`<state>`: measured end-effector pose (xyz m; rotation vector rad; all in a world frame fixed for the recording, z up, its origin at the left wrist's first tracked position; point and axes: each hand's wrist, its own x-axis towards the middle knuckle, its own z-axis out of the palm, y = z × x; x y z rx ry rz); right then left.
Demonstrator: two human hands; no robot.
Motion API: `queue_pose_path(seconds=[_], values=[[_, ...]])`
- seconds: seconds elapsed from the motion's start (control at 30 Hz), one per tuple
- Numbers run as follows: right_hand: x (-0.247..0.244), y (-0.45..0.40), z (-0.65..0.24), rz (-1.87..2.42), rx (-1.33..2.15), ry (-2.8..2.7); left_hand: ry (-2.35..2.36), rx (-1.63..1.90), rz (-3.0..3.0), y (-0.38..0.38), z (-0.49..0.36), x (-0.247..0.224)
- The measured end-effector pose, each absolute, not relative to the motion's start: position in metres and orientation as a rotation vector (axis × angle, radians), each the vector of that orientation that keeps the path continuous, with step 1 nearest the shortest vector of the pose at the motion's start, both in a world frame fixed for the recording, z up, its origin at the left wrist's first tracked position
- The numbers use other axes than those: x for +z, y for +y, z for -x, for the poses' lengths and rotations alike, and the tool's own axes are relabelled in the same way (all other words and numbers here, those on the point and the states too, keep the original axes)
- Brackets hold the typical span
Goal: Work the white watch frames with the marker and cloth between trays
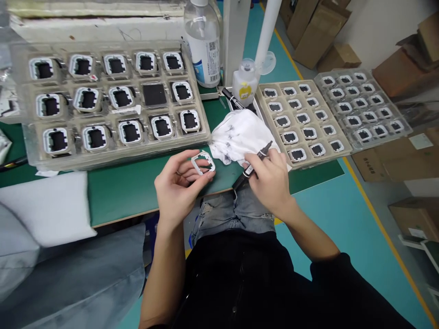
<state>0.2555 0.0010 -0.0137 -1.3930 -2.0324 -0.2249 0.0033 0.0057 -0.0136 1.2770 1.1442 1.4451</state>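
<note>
My left hand (pixel 178 185) holds a small white square frame (pixel 198 164) by its edges, above the front of the green table. Closed around a black marker (pixel 248 171) is my right hand (pixel 270 180), which rests at the near edge of a white cloth (pixel 242 132) with dark stains. The marker lies slantwise in the fingers. A large tray (pixel 120 153) at the left has rows of similar white frames; one of its pockets has only a black square (pixel 154 94).
Behind the cloth stand a large clear bottle (pixel 206 50), a small dispenser bottle (pixel 244 84) and another marker (pixel 233 99). Two more trays of frames (pixel 320 157) (pixel 404 132) are at the right. White fabric (pixel 48 208) covers the left table edge, near a person's grey-blue clothing (pixel 85 274).
</note>
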Motion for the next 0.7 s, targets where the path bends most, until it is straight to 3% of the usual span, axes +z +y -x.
queue_pose_path(seconds=[0.17,0.47,0.7], values=[[-0.003,0.015,-0.257,1.179,0.011,-1.946,1.089,1.466,-1.242,0.007,-0.003,-0.014],[0.078,0.054,-0.260,0.890,0.613,-1.735,0.814,1.291,-1.085,0.053,-0.032,0.023],[0.082,0.062,-0.285,1.056,0.886,-1.765,0.727,1.303,-1.087,0.080,-0.055,0.020]])
